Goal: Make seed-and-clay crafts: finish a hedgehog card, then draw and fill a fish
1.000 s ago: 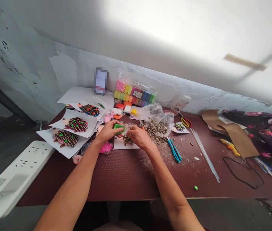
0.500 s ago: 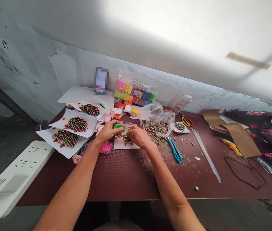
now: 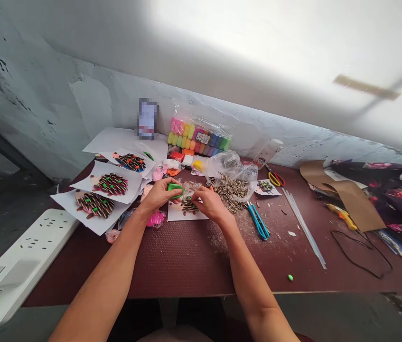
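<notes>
At centre frame, left hand is pinching clay closely, apparently steadying it; bent-fingered right hand is partly covering card, hold indeterminable.

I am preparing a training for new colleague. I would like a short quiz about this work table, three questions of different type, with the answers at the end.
1. Multiple choice. What does the left hand hold?
A) scissors
B) a green lump
C) a yellow glue gun

2. True or false. In the picture, the blue cutter lies between the seed pile and the long clear sticks.

3. Fill in the missing word. The small ball near the front edge of the dark red table is ____ in colour.

Key: 1. B; 2. True; 3. green
</notes>
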Motion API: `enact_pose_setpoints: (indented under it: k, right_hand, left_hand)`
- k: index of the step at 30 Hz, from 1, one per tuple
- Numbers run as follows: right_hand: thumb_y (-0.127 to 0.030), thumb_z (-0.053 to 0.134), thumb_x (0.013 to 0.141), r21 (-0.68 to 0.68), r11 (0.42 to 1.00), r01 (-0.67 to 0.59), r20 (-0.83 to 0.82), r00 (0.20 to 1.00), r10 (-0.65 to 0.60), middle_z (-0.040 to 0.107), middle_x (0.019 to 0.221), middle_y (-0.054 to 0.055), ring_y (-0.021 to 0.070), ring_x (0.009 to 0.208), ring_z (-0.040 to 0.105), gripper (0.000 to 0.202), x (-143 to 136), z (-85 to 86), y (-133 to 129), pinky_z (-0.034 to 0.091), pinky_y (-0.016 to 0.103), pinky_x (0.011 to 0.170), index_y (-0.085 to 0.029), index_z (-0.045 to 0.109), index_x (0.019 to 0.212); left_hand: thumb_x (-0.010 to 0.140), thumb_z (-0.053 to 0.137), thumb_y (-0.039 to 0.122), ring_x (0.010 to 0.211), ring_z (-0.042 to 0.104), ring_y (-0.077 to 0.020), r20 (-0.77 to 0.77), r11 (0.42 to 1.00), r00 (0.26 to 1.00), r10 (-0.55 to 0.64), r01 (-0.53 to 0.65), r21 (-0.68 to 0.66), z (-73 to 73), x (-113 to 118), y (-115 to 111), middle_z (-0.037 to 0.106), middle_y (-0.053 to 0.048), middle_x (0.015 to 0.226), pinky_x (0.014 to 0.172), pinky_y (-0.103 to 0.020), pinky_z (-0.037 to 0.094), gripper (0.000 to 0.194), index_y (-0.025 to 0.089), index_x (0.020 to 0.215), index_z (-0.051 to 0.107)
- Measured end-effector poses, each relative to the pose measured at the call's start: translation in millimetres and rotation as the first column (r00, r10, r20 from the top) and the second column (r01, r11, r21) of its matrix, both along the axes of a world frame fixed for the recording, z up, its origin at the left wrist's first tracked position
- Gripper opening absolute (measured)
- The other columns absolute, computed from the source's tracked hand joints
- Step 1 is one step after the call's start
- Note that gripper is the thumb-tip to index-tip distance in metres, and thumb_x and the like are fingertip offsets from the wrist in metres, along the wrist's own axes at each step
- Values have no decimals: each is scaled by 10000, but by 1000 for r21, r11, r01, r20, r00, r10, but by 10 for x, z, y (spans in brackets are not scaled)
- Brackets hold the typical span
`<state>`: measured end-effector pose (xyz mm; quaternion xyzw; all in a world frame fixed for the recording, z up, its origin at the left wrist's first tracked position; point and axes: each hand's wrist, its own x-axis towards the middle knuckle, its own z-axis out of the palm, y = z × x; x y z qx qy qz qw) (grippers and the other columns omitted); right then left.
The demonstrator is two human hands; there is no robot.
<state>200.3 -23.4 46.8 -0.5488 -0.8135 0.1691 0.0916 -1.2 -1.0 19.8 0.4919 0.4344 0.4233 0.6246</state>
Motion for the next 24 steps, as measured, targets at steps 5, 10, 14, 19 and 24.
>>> enact_pose_setpoints:
  k: [5, 10, 14, 19, 24]
  right_hand:
    - [-157, 604, 914, -1, 1000, 1, 7, 1000, -1, 686, 1015, 42, 200, 985, 635, 164, -25, 2, -11, 292, 526, 1139, -238, 747, 920]
    - [-156, 603, 915, 21, 1000, 12, -20, 1000, -11, 686, 965, 25, 184, 943, 638, 157, -17, 3, -16, 315, 500, 1131, -242, 732, 892]
    - [-169, 584, 929, 23, 1000, 16, -9, 1000, -15, 689, 974, 31, 184, 943, 641, 171, -11, -2, -13, 316, 483, 1130, -244, 737, 910]
    - [-178, 564, 934, 9, 1000, 15, 23, 1000, -15, 686, 994, 39, 198, 962, 651, 197, -26, 30, -32, 306, 486, 1139, -246, 748, 929]
    - [-174, 580, 904, 27, 1000, 13, -9, 1000, -12, 682, 979, 33, 192, 944, 648, 191, -16, 33, -47, 306, 474, 1139, -252, 752, 936]
  left_hand:
    - [616, 878, 414, 566, 683, -148, 0, 1000, 1000, 4, -4, 0, -5, -8, 2, 640, 23, 741, 522, -256, 548, 483, 157, 889, 573]
    - [637, 864, 422, 576, 680, -145, -8, 1000, 1000, -6, 6, 14, -18, -12, 7, 635, 22, 737, 532, -260, 554, 468, 162, 894, 571]
    - [638, 863, 418, 572, 679, -141, -8, 1000, 1000, 1, -1, 17, -17, -11, 7, 632, 25, 745, 539, -265, 561, 460, 159, 883, 572]
    - [631, 868, 397, 567, 679, -143, -4, 1000, 1000, 2, -2, 5, -4, -9, 4, 631, 24, 742, 534, -264, 560, 455, 154, 881, 576]
    - [633, 869, 414, 578, 684, -149, -7, 1000, 1000, -4, 4, 10, -9, -13, 10, 645, 14, 761, 538, -272, 564, 471, 158, 893, 572]
